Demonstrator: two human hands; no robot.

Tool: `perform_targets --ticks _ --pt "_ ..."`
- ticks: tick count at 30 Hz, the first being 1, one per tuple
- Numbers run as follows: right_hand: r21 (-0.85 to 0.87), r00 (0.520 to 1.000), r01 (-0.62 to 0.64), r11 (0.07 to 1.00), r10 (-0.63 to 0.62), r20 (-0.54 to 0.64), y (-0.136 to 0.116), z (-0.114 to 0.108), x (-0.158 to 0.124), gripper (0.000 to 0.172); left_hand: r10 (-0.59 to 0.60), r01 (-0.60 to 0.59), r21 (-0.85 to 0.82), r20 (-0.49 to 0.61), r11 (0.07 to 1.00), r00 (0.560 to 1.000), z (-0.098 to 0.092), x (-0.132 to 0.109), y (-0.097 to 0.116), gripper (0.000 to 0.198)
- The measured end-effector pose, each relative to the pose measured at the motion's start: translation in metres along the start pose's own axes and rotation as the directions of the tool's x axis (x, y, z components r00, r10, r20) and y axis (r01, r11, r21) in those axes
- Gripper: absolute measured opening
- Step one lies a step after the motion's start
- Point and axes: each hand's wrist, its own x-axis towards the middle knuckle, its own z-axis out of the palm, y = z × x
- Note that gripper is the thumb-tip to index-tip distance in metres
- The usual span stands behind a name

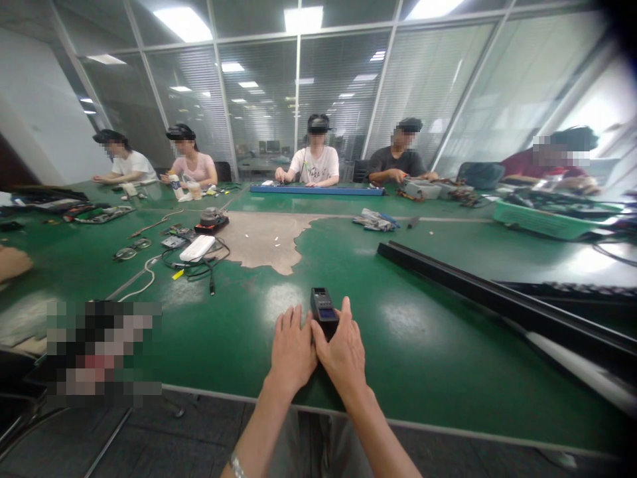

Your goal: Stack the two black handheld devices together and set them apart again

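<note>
"Head view: a person's right hand (pixel 343 355) is straddling a black handheld device (pixel 321 299) on the green tabletop (pixel 423 372), thumb and fingers gripping its near end. Why so?"

"Likely for steadiness, leaving the small screen (pixel 327 313) facing up and uncovered."

"And the left hand (pixel 294 348)?"

"It is lying open just beside the device, palm down, fingers pointing forward; both forearms (pixel 266 411) are spanning the near edge (pixel 213 394)."

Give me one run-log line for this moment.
left hand: palm down beside black device | right hand: over black device's near end, grip unclear | black device: on green table
</note>
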Motion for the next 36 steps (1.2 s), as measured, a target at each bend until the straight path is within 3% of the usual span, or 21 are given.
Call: perform_targets --ticks 7,16,24,36 --pt "0.018 1.000 0.002 1.000 -0.002 0.005 -0.0029 0.0008 0.0000 0.085 -0.009 0.010 0.021 -0.013 1.000 1.000 0.0004 0.0008 -0.0004 0.047" --pt "0.039 0.998 0.038 0.999 -0.036 -0.042 0.0020 0.0063 0.0003 0.092 0.007 -0.007 0.037 0.005 0.999 1.000 0.0006 0.0005 -0.0005 0.049" --pt "-0.008 1.000 0.002 1.000 -0.002 0.020 -0.0043 0.0024 0.0009 0.086 0.010 -0.009 0.019 -0.013 1.000 1.000 -0.0013 -0.0016 0.0000 0.049" --pt "0.011 1.000 -0.025 1.000 0.025 0.000 -0.0033 0.0050 0.0014 0.092 0.007 -0.008 -0.008 -0.016 1.000 1.000 -0.0014 -0.0016 -0.0014 0.049"
